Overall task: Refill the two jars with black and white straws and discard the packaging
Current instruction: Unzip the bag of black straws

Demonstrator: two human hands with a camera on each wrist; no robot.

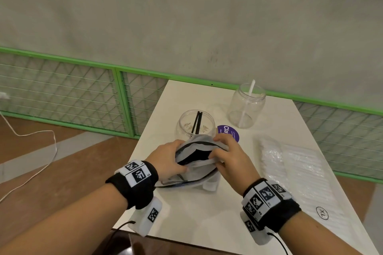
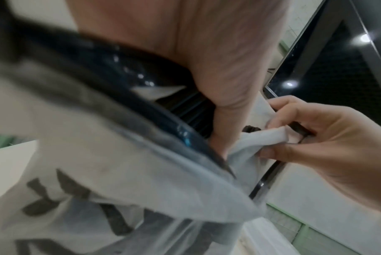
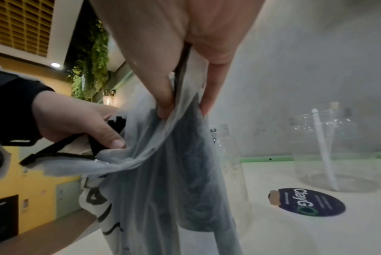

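Black straws fill a translucent grey plastic packet (image 1: 196,157). Left hand (image 1: 167,159) and right hand (image 1: 232,159) pinch its mouth apart beside the round clear jar (image 1: 194,124).

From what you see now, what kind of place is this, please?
Probably a café or food court seating area. A white table bears two straw jars and a round "ClayGo" sticker about clearing up; a plant wall and ceiling spotlights show behind.

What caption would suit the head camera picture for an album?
Both hands, left and right, pull open a grey bag of black straws before two nearly empty jars.
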